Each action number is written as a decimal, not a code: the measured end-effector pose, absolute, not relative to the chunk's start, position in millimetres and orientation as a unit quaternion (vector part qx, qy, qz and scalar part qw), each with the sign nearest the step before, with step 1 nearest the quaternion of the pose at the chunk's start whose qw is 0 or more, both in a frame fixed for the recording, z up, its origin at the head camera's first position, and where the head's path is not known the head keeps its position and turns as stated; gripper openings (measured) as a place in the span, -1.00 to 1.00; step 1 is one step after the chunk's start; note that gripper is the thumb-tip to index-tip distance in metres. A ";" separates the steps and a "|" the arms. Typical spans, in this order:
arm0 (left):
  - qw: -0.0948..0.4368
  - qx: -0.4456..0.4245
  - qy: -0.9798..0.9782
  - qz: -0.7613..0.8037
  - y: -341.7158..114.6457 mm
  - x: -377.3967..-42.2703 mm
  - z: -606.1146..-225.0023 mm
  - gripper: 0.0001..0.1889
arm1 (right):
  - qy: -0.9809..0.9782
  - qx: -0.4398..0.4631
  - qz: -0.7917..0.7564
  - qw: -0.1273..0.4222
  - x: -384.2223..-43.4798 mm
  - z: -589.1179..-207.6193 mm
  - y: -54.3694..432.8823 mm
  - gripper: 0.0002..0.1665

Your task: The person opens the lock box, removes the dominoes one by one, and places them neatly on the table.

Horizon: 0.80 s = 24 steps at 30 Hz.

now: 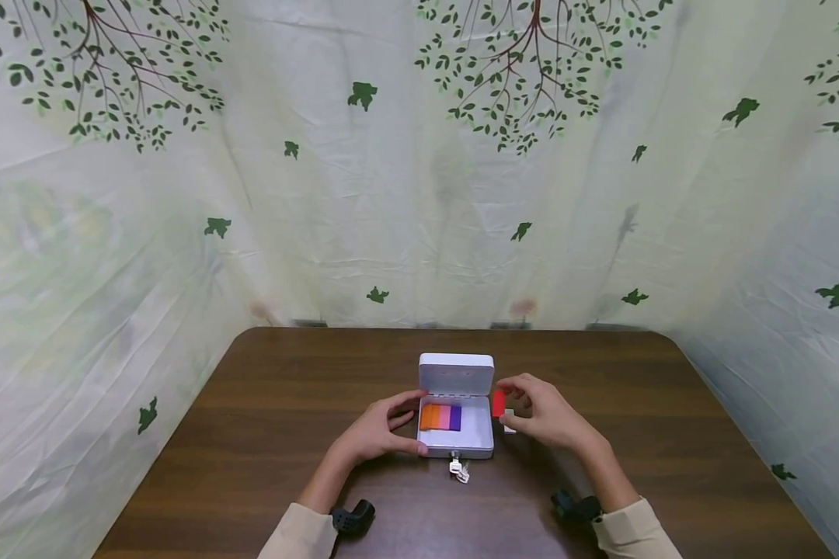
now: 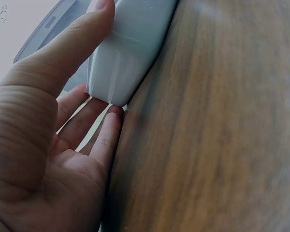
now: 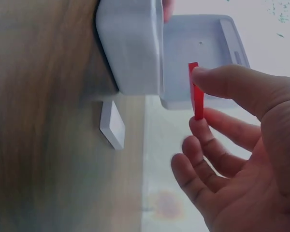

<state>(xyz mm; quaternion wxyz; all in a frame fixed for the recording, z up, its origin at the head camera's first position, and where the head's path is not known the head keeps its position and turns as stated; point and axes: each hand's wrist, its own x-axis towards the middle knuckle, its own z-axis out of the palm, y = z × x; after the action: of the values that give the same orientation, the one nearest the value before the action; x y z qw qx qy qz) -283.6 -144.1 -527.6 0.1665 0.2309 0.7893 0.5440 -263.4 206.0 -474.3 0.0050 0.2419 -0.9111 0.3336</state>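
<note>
A small white lockable box (image 1: 475,442) stands on the table with its lid (image 1: 456,373) raised. Inside, at the left, lie flat orange, pink and purple pieces (image 1: 443,418). My left hand (image 1: 384,427) holds the box's left side, thumb at the front corner and fingers towards the back. Between thumb and fingertips, my right hand (image 1: 545,411) pinches a thin flat red piece (image 3: 197,92), just right of the box and above the table. Below that hand is a small white flat block (image 3: 112,124), lying on the table beside the box.
Keys (image 1: 457,467) hang from the lock at the box's front. The brown wooden table (image 1: 308,365) reaches back to a pale curtain (image 1: 419,194) printed with leaves, which also hangs at both sides. Dark bands (image 1: 353,518) circle both wrists.
</note>
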 end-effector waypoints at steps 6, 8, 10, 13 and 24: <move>0.163 0.234 0.788 0.546 -145.1 -284.0 -528.4 -0.04 | -0.912 0.228 0.340 0.003 -263.5 -469.6 215.5 -0.49; 0.162 0.235 0.788 0.545 -145.0 -283.9 -528.6 -0.04 | -0.912 0.224 0.344 0.006 -263.2 -468.2 220.0 -0.50; 0.162 0.236 0.788 0.546 -144.8 -284.0 -528.9 -0.03 | -0.912 0.226 0.343 0.013 -263.0 -466.8 225.4 -0.50; 0.164 0.234 0.787 0.546 -144.4 -283.7 -528.9 -0.03 | -0.909 0.227 0.349 0.013 -262.7 -464.8 232.8 -0.50; 0.162 0.235 0.792 0.540 -142.7 -283.4 -527.0 -0.03 | -0.907 0.228 0.355 -0.005 -264.9 -466.6 250.4 -0.46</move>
<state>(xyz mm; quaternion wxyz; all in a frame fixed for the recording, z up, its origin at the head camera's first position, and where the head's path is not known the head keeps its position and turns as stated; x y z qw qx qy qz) -283.4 -142.7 -527.0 0.1622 0.2349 0.7920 0.5397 -264.9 250.4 -466.6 -0.0048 0.2278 -0.9068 0.3547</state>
